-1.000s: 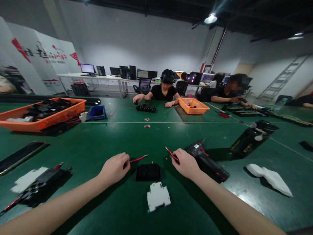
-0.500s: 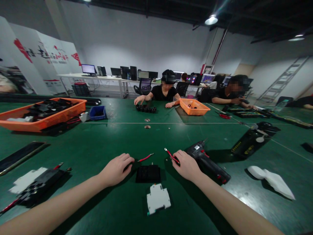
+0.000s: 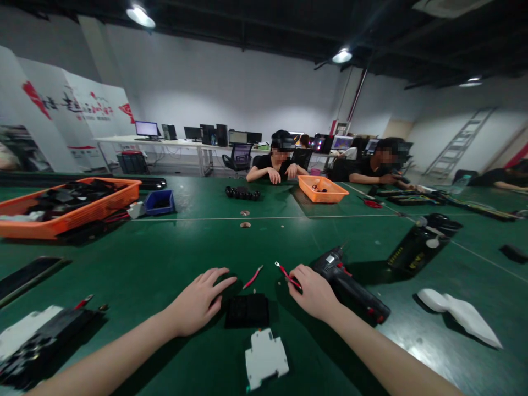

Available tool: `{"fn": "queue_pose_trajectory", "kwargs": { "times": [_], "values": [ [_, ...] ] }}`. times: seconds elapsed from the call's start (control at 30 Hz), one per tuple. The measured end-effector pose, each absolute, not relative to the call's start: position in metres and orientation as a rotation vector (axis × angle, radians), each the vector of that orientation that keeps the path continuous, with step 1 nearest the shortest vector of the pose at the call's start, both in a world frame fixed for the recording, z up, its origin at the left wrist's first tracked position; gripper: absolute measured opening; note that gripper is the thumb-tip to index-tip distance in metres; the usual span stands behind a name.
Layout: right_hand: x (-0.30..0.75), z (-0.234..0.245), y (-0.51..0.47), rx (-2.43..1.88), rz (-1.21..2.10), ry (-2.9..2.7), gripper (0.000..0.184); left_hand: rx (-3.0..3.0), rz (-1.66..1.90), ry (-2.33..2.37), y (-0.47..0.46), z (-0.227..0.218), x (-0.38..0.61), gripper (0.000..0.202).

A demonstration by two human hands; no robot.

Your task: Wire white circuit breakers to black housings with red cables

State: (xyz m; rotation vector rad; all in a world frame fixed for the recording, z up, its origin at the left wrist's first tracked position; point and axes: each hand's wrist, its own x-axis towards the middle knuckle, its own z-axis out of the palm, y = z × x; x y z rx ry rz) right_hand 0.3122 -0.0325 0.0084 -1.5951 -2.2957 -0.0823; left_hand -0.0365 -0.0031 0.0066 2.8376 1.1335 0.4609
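My left hand (image 3: pixel 203 301) rests on the green table with its fingers stretched out and nothing in it. Just beyond its fingertips lies a short red wire (image 3: pixel 252 277). My right hand (image 3: pixel 312 290) has its fingers curled down over a second red wire (image 3: pixel 282 270), whose ring terminal points away from me. A flat black plastic piece (image 3: pixel 247 311) lies between the hands. Nearer to me is a white circuit breaker-like module (image 3: pixel 266 358). A black power drill (image 3: pixel 350 287) lies right beside my right hand, its bit pointing away.
At left are a black-and-white assembly (image 3: pixel 45 335), an orange basket (image 3: pixel 45 226) of black parts and a blue bin (image 3: pixel 160 202). At right stand a black bottle (image 3: pixel 424 245) and a white object (image 3: pixel 460 319). Across the table sit co-workers near another orange basket (image 3: pixel 324 192).
My left hand has stretched its fingers toward the loose red wire, which has turned slightly. My right hand keeps its place. The co-worker opposite has drawn a hand back from the black parts.
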Motion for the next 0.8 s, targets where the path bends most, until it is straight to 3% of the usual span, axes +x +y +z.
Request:
{"fn": "queue_pose_trajectory", "kwargs": {
  "times": [0.07, 0.23, 0.53, 0.8],
  "values": [
    [0.312, 0.008, -0.033, -1.587, -0.064, -2.283, 0.010, 2.800, 0.478, 1.175, -0.002, 0.003, -0.038, 0.056],
    [0.313, 0.011, -0.033, -1.540, -0.027, -2.272, 0.015, 2.809, 0.453, 1.037, -0.004, 0.004, -0.042, 0.047],
    [0.280, 0.020, -0.039, -1.113, 0.191, -2.634, 0.049, 2.832, 0.298, 0.628, -0.011, 0.018, -0.040, 0.056],
    [0.288, 0.017, -0.040, -1.269, 0.125, -2.539, 0.046, 2.770, 0.370, 0.697, -0.008, 0.013, -0.041, 0.051]
  ]
}}
